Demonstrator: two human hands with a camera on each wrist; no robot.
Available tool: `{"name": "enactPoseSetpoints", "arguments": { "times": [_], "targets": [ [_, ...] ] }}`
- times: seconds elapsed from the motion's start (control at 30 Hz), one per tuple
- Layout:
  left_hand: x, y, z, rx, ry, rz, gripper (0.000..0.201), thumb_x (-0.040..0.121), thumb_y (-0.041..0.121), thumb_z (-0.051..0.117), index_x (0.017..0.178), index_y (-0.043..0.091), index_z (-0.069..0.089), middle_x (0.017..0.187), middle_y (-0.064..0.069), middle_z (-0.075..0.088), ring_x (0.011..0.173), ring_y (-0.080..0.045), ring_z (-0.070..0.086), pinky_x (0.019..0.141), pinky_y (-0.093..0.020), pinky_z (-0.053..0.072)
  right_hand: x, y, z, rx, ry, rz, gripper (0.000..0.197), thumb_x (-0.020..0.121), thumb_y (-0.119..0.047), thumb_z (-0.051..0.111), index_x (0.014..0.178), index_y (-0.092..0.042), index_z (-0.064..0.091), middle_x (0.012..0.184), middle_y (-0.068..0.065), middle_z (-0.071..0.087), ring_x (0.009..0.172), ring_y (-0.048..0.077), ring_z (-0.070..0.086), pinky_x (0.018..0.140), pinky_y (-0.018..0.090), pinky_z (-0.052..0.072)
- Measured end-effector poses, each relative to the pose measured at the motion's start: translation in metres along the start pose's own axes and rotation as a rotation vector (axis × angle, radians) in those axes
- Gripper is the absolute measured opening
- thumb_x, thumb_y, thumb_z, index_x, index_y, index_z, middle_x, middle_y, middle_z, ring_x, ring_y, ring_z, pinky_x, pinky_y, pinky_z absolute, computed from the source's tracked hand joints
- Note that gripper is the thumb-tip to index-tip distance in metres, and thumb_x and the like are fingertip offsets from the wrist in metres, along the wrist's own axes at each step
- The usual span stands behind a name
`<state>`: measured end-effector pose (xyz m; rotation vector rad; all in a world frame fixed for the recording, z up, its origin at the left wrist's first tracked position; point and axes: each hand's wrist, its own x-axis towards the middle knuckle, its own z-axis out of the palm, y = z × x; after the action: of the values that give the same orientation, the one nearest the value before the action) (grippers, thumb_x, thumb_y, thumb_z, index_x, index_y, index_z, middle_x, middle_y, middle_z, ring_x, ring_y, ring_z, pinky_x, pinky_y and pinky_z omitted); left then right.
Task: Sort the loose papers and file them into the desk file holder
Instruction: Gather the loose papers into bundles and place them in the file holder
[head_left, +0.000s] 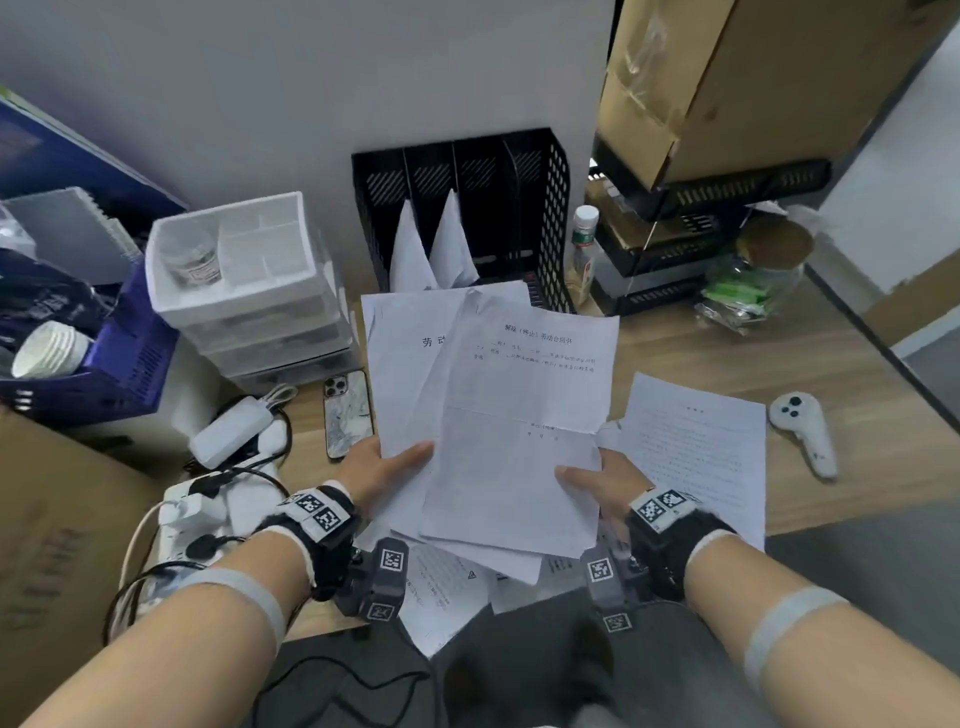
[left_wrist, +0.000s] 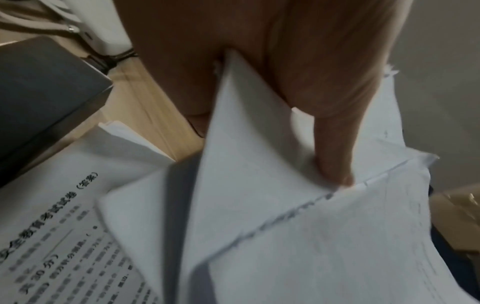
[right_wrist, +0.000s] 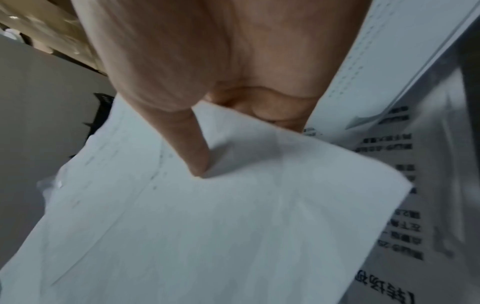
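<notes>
Both hands hold up a fan of white printed sheets (head_left: 498, 415) above the desk's front edge. My left hand (head_left: 387, 467) pinches the left sheets, thumb on top (left_wrist: 335, 160). My right hand (head_left: 587, 480) pinches the creased front sheet (right_wrist: 233, 216), thumb pressed on its face. Behind the sheets stands the black mesh file holder (head_left: 550, 208) against the wall, with folded white papers (head_left: 434, 249) leaning in its left slots. More loose papers lie on the desk: one sheet (head_left: 696, 452) to the right and several (head_left: 447, 587) under my wrists.
A white drawer unit (head_left: 249, 291) stands left of the holder. A phone (head_left: 347, 413), a charger and cables (head_left: 234, 431) lie left of the papers. A white controller (head_left: 802, 431) lies at right. Bottle (head_left: 584, 244), jar (head_left: 753, 280) and black trays (head_left: 701, 249) sit right of the holder.
</notes>
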<state>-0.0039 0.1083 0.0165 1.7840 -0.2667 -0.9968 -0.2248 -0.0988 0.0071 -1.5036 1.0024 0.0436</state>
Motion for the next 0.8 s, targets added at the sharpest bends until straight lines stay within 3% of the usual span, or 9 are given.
{"name": "enactPoseSetpoints", "arguments": {
  "times": [0.1,0.23,0.33,0.43,0.5,0.57,0.67,0.73,0.8],
  "targets": [
    [0.007,0.001,0.017,-0.082,-0.001,-0.076,0.045,0.09,0.05,0.063,0.109,0.01,0.069,0.102,-0.011,0.078,0.096,-0.033,0.074,0.089,-0.052,0.058,-0.007,0.002,-0.006,-0.129,0.202,0.012,0.034,0.09,-0.018,0.064,0.12,-0.002,0.063,0.119,0.011,0.065,0.101,0.027,0.063,0.082,0.027,0.046],
    [0.018,0.003,0.053,-0.12,-0.115,-0.079,0.043,0.097,0.042,0.053,0.123,0.01,0.063,0.116,-0.011,0.073,0.107,-0.032,0.07,0.091,-0.05,0.056,-0.023,0.028,-0.047,-0.207,0.453,0.119,0.033,0.091,-0.013,0.057,0.11,0.014,0.061,0.118,0.03,0.063,0.109,0.042,0.059,0.092,0.042,0.046],
    [0.027,0.006,0.081,-0.092,-0.163,-0.034,0.026,0.101,0.021,0.052,0.123,0.013,0.062,0.112,-0.008,0.073,0.101,-0.03,0.069,0.087,-0.048,0.057,-0.035,0.058,-0.098,-0.172,0.619,0.255,0.024,0.088,-0.009,0.054,0.105,0.001,0.067,0.112,0.025,0.066,0.1,0.04,0.061,0.085,0.038,0.048],
    [0.036,0.009,0.101,-0.051,-0.204,-0.02,0.029,0.1,0.005,0.05,0.126,0.006,0.061,0.109,-0.01,0.074,0.098,-0.033,0.07,0.091,-0.054,0.055,-0.038,0.086,-0.14,-0.155,0.708,0.358,0.011,0.086,-0.009,0.054,0.087,-0.007,0.065,0.092,0.021,0.066,0.078,0.033,0.057,0.072,0.034,0.044],
    [0.044,0.01,0.113,-0.059,-0.225,-0.039,0.033,0.099,0.003,0.051,0.13,0.003,0.059,0.118,-0.017,0.071,0.106,-0.037,0.068,0.095,-0.058,0.052,-0.034,0.102,-0.159,-0.159,0.726,0.389,0.017,0.087,-0.009,0.054,0.071,-0.008,0.057,0.08,0.017,0.061,0.073,0.031,0.053,0.071,0.035,0.044],
    [0.051,0.015,0.125,-0.091,-0.224,-0.064,0.034,0.098,0.002,0.052,0.131,0.005,0.059,0.121,-0.017,0.07,0.109,-0.037,0.067,0.095,-0.054,0.053,-0.026,0.113,-0.173,-0.172,0.73,0.416,0.026,0.089,-0.015,0.054,0.063,-0.01,0.053,0.076,0.018,0.061,0.071,0.03,0.051,0.071,0.038,0.045],
    [0.056,0.027,0.148,-0.173,-0.233,-0.115,0.032,0.097,0.0,0.052,0.125,0.012,0.063,0.114,-0.009,0.073,0.102,-0.029,0.07,0.081,-0.042,0.06,-0.016,0.121,-0.193,-0.198,0.688,0.462,0.016,0.088,-0.019,0.054,0.092,-0.01,0.066,0.105,0.022,0.068,0.077,0.029,0.054,0.073,0.037,0.049],
    [0.06,0.034,0.162,-0.208,-0.282,-0.155,0.03,0.098,0.0,0.051,0.123,0.011,0.063,0.116,-0.012,0.073,0.102,-0.03,0.071,0.077,-0.04,0.062,-0.012,0.118,-0.198,-0.193,0.634,0.473,0.033,0.088,-0.018,0.053,0.119,-0.021,0.065,0.119,0.012,0.067,0.078,0.029,0.057,0.067,0.028,0.046],
    [0.068,0.035,0.182,-0.192,-0.358,-0.179,0.031,0.099,0.0,0.047,0.126,0.008,0.06,0.121,-0.015,0.071,0.108,-0.034,0.069,0.082,-0.043,0.061,0.0,0.117,-0.205,-0.195,0.555,0.491,0.045,0.087,-0.015,0.052,0.131,-0.024,0.057,0.117,0.009,0.066,0.076,0.028,0.057,0.068,0.027,0.05]
  ]
}}
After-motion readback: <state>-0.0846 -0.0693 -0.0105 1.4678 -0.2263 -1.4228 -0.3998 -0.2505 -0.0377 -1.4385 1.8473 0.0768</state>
